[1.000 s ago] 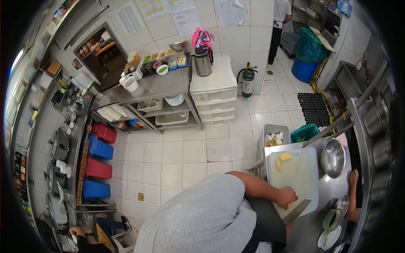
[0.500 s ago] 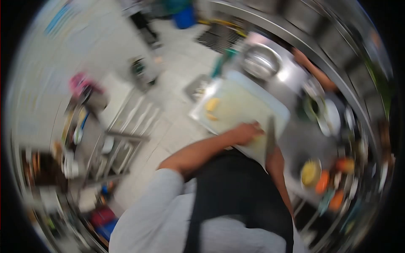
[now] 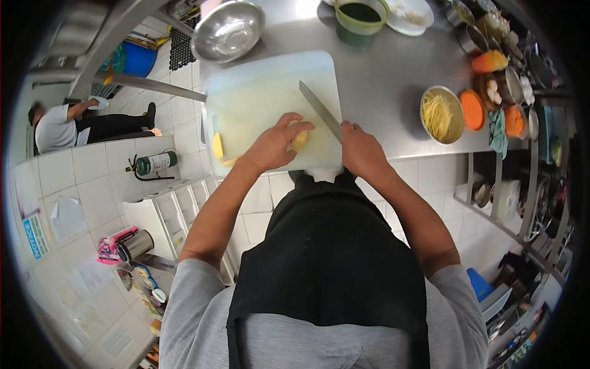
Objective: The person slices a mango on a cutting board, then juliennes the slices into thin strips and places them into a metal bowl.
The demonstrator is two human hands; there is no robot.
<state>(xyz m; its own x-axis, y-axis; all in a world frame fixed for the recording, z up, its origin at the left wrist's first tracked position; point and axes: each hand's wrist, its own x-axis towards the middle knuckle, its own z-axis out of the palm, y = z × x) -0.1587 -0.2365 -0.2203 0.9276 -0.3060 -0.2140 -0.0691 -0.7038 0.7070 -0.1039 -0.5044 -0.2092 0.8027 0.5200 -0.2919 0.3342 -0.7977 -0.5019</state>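
A pale cutting board (image 3: 264, 83) lies on the steel table in front of me. My right hand (image 3: 364, 149) is closed round the handle of a kitchen knife (image 3: 322, 111), its blade slanting up and left over the board. Near the board's front edge, my left hand (image 3: 273, 146) curls its fingers and thumb about a yellow piece of potato (image 3: 300, 141), partly hidden by them. Another yellow potato piece (image 3: 217, 146) rests at the board's left edge, with one more partly behind my left wrist.
Beyond the board sits a steel bowl (image 3: 228, 32). A bowl of thin yellow strips (image 3: 441, 117) and an orange lid (image 3: 472, 110) stand to the right. A green-rimmed container (image 3: 361, 17) is at the back. At far left, a person (image 3: 61, 128) holds something white.
My view has swung round and sharpened, bringing the board more squarely ahead. The knife now points up and left, and the left hand is at the potato piece left of the blade.
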